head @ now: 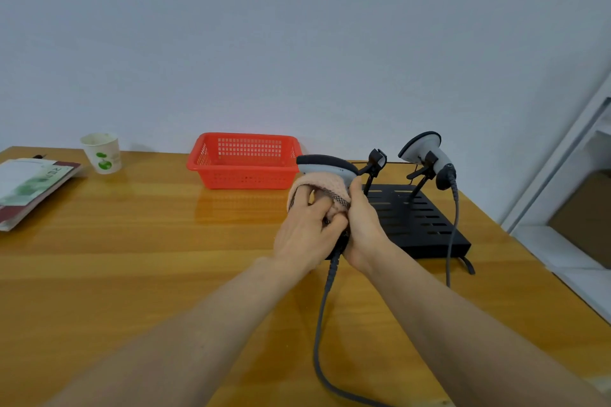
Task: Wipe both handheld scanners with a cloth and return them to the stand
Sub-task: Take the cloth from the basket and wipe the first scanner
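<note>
A grey and black handheld scanner is held above the table in front of me, its head pointing left. A pink cloth is wrapped around its neck and handle. My left hand presses the cloth onto the scanner from the left. My right hand grips the scanner's handle from the right. Its grey cable hangs down toward me. A second scanner rests in the right cradle of the black stand. The stand's left cradle holds nothing.
A red plastic basket stands at the back of the wooden table. A paper cup and a stack of booklets lie at the far left. The table's right edge runs close behind the stand.
</note>
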`<state>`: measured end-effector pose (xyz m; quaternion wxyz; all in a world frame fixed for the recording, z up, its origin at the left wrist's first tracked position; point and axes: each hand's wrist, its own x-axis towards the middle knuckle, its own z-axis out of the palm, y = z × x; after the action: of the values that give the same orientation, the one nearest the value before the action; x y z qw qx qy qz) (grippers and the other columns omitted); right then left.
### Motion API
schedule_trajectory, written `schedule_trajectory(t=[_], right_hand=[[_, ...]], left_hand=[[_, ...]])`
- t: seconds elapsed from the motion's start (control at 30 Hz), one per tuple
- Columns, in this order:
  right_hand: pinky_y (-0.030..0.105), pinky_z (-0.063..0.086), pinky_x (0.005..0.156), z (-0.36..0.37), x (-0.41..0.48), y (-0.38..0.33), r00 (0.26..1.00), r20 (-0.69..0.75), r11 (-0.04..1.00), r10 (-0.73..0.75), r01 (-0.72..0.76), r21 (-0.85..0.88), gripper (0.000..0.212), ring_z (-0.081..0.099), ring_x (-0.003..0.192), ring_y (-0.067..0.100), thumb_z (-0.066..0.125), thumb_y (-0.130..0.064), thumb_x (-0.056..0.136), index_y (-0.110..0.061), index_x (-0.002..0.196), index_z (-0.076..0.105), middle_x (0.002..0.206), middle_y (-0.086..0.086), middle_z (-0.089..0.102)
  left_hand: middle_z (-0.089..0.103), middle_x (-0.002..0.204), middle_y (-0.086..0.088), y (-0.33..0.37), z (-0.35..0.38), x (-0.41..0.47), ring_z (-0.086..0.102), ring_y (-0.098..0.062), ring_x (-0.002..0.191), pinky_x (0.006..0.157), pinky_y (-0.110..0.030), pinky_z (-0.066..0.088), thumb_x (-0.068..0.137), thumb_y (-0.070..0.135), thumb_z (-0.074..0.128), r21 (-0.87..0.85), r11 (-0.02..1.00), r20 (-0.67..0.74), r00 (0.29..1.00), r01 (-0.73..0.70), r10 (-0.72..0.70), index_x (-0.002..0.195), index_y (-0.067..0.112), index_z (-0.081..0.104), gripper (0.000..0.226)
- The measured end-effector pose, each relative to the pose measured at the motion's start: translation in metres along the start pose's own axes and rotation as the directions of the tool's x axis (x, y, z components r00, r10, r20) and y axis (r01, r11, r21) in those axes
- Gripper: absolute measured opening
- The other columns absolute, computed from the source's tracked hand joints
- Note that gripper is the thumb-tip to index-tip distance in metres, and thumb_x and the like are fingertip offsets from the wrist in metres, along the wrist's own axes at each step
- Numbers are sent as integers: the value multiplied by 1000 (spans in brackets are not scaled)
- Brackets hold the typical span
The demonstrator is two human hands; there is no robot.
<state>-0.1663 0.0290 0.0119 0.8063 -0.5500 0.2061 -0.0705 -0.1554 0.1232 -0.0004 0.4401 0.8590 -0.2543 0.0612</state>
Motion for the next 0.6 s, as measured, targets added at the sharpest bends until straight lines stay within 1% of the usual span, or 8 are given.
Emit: schedule_trajectory(t=[0.1, 0.17, 0.23, 0.33, 0.37, 0.43, 0.53, 0.6], right_hand=[[19, 46, 44, -2, 0, -4, 999, 50, 998, 6, -9, 57, 67, 54, 39, 9, 28, -68, 88, -12, 76, 64, 42, -3, 54], [17, 46, 42, -1, -1, -5, 994, 111, 997, -4, -4, 78, 76, 57, 41, 9, 25, -73, 85, -9, 77, 65, 47, -1, 57], [23, 50, 53, 1, -1, -4, 991, 133, 1000, -14, 10, 29, 79, 61, 49, 10, 23, -77, 82, -12, 82, 67, 53, -1, 60], [24, 46, 52, 2, -2, 0, 995, 94, 999, -40, 43, -24, 73, 54, 39, 7, 21, -72, 86, -18, 56, 59, 39, -5, 50], [24, 47, 52, 2, -2, -1, 995, 91, 999, -37, 40, -28, 73, 54, 42, 9, 22, -73, 85, -19, 52, 59, 40, -4, 50], [26, 51, 58, 1, 1, -3, 994, 106, 999, -6, 10, -36, 78, 61, 54, 14, 23, -79, 79, -17, 67, 68, 48, -1, 60], [20, 47, 43, -1, 2, -7, 986, 160, 999, 42, -46, 23, 85, 58, 42, 12, 24, -83, 75, -12, 78, 69, 54, 2, 65], [22, 49, 46, -1, 4, -9, 978, 197, 993, 60, -78, 84, 87, 61, 49, 15, 28, -85, 73, -11, 79, 72, 65, 5, 69]], left_hand=[[33, 135, 2, 4, -4, -4, 48, -21, 112, 78, -39, 51, 80, 34, 45, 42, 995, 30, 996, -86, 85, 74, 32, 42, 8], [35, 135, 0, 5, -3, -7, 34, -19, 124, 84, -38, 49, 81, 32, 46, 144, 983, 21, 994, -112, 110, 74, 26, 45, 9], [32, 135, -4, 3, -3, -4, 23, -20, 128, 88, -36, 47, 87, 32, 47, 268, 959, 4, 995, -93, 95, 91, 17, 54, 17], [32, 125, -8, 0, -8, 4, 26, -22, 122, 83, -34, 48, 89, 39, 46, 357, 932, -63, 994, -65, 94, 104, 15, 54, 29], [33, 122, -8, -1, -9, 5, 29, -22, 119, 81, -33, 48, 89, 39, 47, 350, 934, -73, 991, -77, 109, 101, 16, 55, 28], [34, 116, -5, -3, -9, 4, 33, -21, 114, 81, -34, 46, 87, 35, 50, 274, 955, -43, 991, -112, 129, 85, 16, 53, 19], [33, 105, 0, -5, -2, -3, 38, -17, 102, 78, -35, 48, 79, 34, 50, 96, 990, 17, 995, -101, 100, 67, 19, 42, 21], [33, 102, 1, -9, 1, -5, 40, -15, 96, 77, -33, 48, 78, 34, 51, 6, 997, 21, 997, -78, 77, 60, 22, 39, 25]])
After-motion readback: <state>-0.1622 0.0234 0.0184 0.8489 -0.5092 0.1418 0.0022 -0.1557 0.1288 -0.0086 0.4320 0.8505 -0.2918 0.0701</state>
